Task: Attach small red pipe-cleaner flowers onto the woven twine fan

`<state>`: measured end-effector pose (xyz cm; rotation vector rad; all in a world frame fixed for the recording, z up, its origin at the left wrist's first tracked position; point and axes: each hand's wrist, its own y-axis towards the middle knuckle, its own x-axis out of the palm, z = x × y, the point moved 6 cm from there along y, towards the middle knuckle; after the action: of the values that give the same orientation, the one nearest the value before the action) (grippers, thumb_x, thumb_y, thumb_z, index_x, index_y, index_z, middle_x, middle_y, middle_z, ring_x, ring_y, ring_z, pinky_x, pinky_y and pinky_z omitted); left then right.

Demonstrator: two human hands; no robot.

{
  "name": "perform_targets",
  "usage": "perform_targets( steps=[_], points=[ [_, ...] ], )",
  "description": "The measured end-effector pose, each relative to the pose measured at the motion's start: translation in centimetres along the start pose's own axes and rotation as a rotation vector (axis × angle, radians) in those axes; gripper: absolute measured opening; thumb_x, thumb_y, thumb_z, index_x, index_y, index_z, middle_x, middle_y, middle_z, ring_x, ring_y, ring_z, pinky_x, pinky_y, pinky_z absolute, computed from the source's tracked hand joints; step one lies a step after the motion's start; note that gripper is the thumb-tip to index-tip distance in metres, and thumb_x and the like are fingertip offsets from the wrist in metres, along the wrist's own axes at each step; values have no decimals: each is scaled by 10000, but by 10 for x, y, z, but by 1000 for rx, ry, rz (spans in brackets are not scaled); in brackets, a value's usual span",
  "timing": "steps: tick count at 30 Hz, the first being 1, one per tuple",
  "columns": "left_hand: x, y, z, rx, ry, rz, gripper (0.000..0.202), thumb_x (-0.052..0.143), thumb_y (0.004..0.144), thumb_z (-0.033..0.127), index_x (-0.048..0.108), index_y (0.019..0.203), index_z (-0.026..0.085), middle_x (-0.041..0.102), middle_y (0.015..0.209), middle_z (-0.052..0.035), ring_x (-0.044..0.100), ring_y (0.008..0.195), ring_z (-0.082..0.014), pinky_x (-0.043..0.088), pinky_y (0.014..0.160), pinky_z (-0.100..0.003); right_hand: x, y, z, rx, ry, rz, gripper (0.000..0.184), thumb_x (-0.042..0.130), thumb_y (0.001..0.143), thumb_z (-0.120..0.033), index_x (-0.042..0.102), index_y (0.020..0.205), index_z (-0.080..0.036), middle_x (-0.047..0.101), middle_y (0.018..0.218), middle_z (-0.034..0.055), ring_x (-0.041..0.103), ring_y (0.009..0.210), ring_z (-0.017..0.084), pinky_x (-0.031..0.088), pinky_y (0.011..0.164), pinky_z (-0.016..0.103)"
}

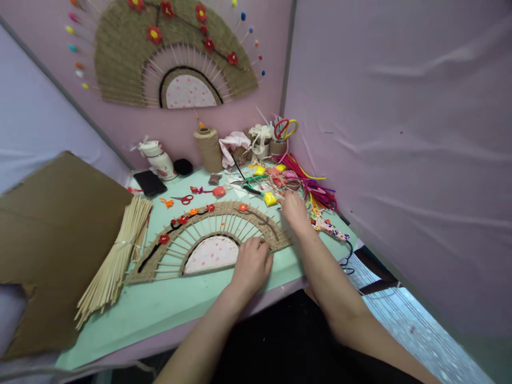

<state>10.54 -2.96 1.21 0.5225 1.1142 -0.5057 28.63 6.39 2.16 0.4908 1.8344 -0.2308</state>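
A handmade fan [236, 210] of woven twine and thin sticks lies on the table, with red and orange flowers and a dark branch along its arc. Its inner half-circle [212, 253] is white with pink spots. My left hand [253, 264] presses on the fan's lower right part, fingers curled over it. Past the fan's right end, my right hand [295, 210] reaches down into craft scraps with its fingers closed; whatever they hold is hidden. Near it lie a yellow packet [270, 199], green-handled pliers [253, 189] and a patterned glue gun [330, 229].
A larger finished fan [120, 64] hangs on the back wall. Bundled sticks [116, 261] and cardboard [68, 229] stand at left. Farther back are a phone [150, 183], white bottle [159, 160], twine cone [208, 152] and fuzzy pipe cleaners [312, 186]. Small red scissors [186, 199] lie behind the fan.
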Motion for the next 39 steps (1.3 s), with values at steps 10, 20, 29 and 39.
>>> perform_targets(
  steps=[10, 20, 29, 39],
  points=[
    [4, -21, -27, 64, 172, -5, 287, 485, 929, 164, 591, 1186, 231, 620, 1220, -91, 505, 1182, -227, 396, 955, -419, -8, -64, 12, -221, 199, 28, 395, 452, 960, -421, 600, 674, -193, 656, 727, 50, 575, 694, 177, 348, 664, 285],
    [-11, -17, -21, 1, 154, -23, 214, 492, 941, 195, 636, 1099, 206, 656, 1169, -82, 531, 1163, -228, 380, 914, -405, -2, -72, 8, -350, 429, -88, 219, 456, 944, -326, 626, 875, -207, 654, 875, 60, 606, 810, 202, 433, 769, 311],
    [-24, 34, -35, -232, 102, 27, 217, 482, 945, 246, 695, 950, 200, 659, 1009, -77, 541, 989, -241, 379, 861, -414, 10, -55, -17, -367, 359, -187, 167, 478, 946, -267, 627, 921, -195, 637, 900, 62, 603, 864, 212, 442, 813, 321],
    [-31, 59, -61, -439, 166, 89, 273, 454, 940, 222, 683, 1086, 204, 599, 1052, -120, 473, 1019, -291, 382, 865, -450, 14, -41, -25, -326, 255, -159, 187, 469, 938, -244, 650, 935, -196, 650, 917, 81, 595, 885, 235, 440, 821, 346]
  ],
)
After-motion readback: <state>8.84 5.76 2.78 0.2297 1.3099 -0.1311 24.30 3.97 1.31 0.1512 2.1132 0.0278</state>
